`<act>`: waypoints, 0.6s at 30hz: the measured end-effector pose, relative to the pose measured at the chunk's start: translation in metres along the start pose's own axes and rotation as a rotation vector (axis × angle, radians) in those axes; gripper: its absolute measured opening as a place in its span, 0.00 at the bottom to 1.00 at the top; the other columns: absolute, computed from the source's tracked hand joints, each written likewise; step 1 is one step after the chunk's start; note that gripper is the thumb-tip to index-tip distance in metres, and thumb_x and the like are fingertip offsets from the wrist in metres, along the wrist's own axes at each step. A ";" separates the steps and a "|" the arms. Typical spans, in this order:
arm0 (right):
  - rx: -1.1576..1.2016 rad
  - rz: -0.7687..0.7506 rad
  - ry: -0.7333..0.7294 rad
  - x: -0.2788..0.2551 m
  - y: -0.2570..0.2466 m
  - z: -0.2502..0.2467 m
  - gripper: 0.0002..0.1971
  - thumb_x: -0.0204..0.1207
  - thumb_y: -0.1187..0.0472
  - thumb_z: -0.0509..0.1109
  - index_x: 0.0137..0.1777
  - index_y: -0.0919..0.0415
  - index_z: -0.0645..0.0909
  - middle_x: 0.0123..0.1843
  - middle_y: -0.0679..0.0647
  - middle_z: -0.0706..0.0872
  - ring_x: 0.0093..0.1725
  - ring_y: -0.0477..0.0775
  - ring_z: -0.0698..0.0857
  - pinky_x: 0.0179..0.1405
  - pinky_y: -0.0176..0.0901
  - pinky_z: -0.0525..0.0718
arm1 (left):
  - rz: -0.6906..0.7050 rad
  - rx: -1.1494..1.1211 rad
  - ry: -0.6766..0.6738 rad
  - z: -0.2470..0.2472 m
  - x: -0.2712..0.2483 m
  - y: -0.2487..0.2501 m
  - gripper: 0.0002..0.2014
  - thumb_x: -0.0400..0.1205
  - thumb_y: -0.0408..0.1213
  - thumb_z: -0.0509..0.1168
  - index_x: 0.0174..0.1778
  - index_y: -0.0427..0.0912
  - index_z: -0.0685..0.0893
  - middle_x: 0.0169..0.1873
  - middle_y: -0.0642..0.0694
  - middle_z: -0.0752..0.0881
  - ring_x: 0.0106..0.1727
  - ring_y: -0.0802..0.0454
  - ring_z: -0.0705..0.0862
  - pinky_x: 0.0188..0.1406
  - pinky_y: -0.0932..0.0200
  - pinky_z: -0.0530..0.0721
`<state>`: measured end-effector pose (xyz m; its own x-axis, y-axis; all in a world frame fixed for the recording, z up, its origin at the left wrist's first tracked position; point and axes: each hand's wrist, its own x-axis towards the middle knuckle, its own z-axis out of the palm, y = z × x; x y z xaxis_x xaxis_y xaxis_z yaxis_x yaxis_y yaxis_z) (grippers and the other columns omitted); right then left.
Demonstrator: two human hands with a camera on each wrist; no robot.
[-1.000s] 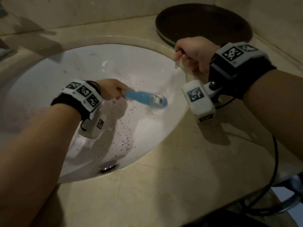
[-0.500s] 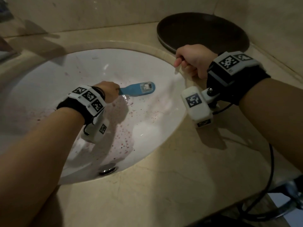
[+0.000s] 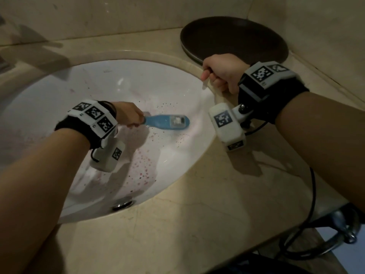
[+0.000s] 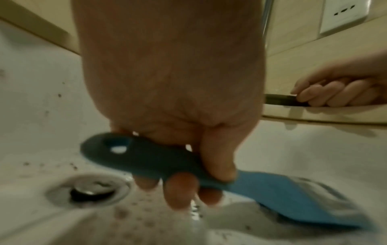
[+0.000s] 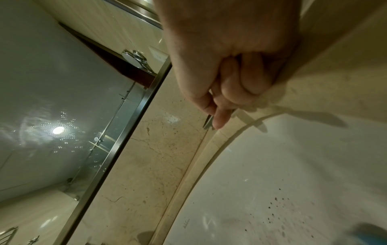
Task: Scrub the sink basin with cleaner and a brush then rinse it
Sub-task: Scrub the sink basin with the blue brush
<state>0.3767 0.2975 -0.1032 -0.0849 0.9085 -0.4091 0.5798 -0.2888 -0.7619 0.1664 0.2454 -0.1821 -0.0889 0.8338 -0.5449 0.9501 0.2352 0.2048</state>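
Stage: scrubbing is under way; judging by the basin, rinsing has not begun.
Left hand: the left hand (image 3: pixel 129 115) is curled round the handle of the blue scrub brush (image 3: pixel 167 122), thumb on top and fingers wrapped beneath, as the left wrist view shows.
Brush: its head lies low against the right-hand slope of the sink basin (image 3: pixel 59 99), between the middle of the bowl and the right rim.
Right hand: the right hand (image 3: pixel 223 73) is closed in a fist on the counter (image 3: pixel 197 224) at the basin's right rim; a thin dark object pokes from between the fingers, but what it is I cannot tell.
Done so far: a pale, smeared patch around the brush head suggests that area has been worked.
Left to do: reddish-pink speckles (image 3: pixel 142 167) remain on the slope toward the drain (image 3: pixel 122 203), and dark flecks sit just above the brush; the left half of the bowl carries a faint pink haze.
Rinse: no running water shows in any view.
Nearby: a dark round tray (image 3: pixel 233 38) sits at the counter's far right corner.
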 end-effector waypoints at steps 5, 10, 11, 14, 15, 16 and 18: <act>0.013 -0.004 -0.006 0.002 0.001 0.002 0.17 0.77 0.57 0.57 0.28 0.56 0.77 0.15 0.45 0.64 0.12 0.44 0.61 0.14 0.35 0.60 | 0.041 0.027 -0.223 0.006 -0.005 0.015 0.14 0.86 0.31 0.56 0.34 0.37 0.77 0.26 0.46 0.76 0.28 0.54 0.73 0.25 0.73 0.72; 0.001 -0.016 0.008 0.001 0.000 0.002 0.16 0.78 0.58 0.57 0.29 0.57 0.76 0.15 0.45 0.65 0.13 0.43 0.61 0.15 0.34 0.60 | -0.094 0.325 0.133 -0.003 -0.001 -0.006 0.12 0.86 0.37 0.52 0.40 0.43 0.77 0.40 0.46 0.79 0.45 0.48 0.75 0.60 0.54 0.69; 0.003 -0.018 0.013 0.002 0.000 0.002 0.16 0.78 0.58 0.57 0.28 0.57 0.76 0.13 0.44 0.64 0.11 0.43 0.61 0.13 0.31 0.59 | -0.070 0.277 0.071 -0.002 0.000 -0.009 0.13 0.85 0.36 0.54 0.34 0.43 0.77 0.33 0.48 0.80 0.40 0.50 0.77 0.55 0.59 0.73; 0.013 -0.011 0.020 0.003 0.000 0.003 0.16 0.76 0.58 0.57 0.27 0.57 0.75 0.12 0.44 0.64 0.09 0.43 0.60 0.11 0.28 0.58 | 0.004 0.027 -0.232 0.005 0.000 -0.003 0.19 0.85 0.27 0.54 0.26 0.38 0.74 0.10 0.52 0.76 0.14 0.63 0.75 0.21 0.75 0.72; 0.019 -0.009 0.017 0.003 0.001 0.003 0.16 0.76 0.58 0.57 0.27 0.57 0.76 0.12 0.44 0.64 0.09 0.43 0.60 0.11 0.27 0.58 | 0.010 0.000 -0.279 0.006 -0.002 0.002 0.19 0.85 0.26 0.53 0.27 0.37 0.74 0.08 0.52 0.75 0.12 0.65 0.73 0.18 0.76 0.71; 0.022 -0.008 0.016 0.003 0.001 0.003 0.16 0.76 0.58 0.57 0.27 0.57 0.76 0.13 0.44 0.64 0.10 0.43 0.60 0.11 0.27 0.58 | 0.003 0.003 -0.283 0.008 -0.003 0.005 0.19 0.85 0.26 0.53 0.27 0.38 0.74 0.10 0.51 0.76 0.13 0.64 0.73 0.18 0.75 0.71; 0.016 -0.003 0.022 0.003 0.000 0.003 0.16 0.77 0.58 0.58 0.27 0.57 0.76 0.14 0.45 0.64 0.11 0.43 0.61 0.12 0.29 0.59 | 0.013 0.074 -0.195 0.009 0.001 0.005 0.18 0.86 0.30 0.54 0.28 0.43 0.73 0.20 0.51 0.77 0.22 0.60 0.75 0.23 0.72 0.73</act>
<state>0.3739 0.2990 -0.1061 -0.0685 0.9157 -0.3960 0.5664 -0.2911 -0.7710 0.1741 0.2431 -0.1886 -0.0236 0.7224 -0.6911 0.9709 0.1814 0.1564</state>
